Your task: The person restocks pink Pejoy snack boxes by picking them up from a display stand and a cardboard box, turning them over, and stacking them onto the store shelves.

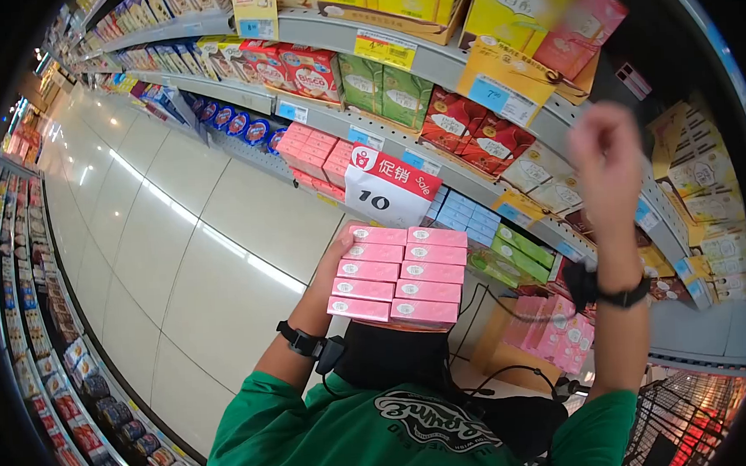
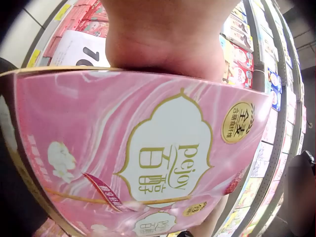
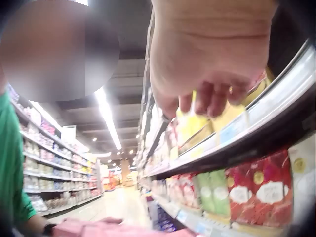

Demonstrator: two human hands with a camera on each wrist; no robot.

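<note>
A carton of pink Pejoy biscuit boxes (image 1: 400, 269), stacked in two columns, rests against the person's front. The left hand (image 1: 340, 247) grips it at its left side, with most of the fingers hidden. Seen from the left wrist, the big printed pink face of the carton (image 2: 98, 123) fills the view below the hand. Up by the shelf, the right hand (image 1: 609, 140) is raised and blurred in the head view. Its fingers (image 3: 217, 101) hang loosely curled with nothing in them, in front of the yellow and pink boxes (image 1: 578, 32) on the upper shelf.
Shelves of red boxes (image 1: 477, 135), green boxes (image 1: 382, 89) and more pink boxes (image 1: 308, 152) run along the aisle. A sale sign (image 1: 392, 186) stands just beyond the carton. Tiled floor (image 1: 160, 202) lies to the left, a wire cart (image 1: 682, 411) at lower right.
</note>
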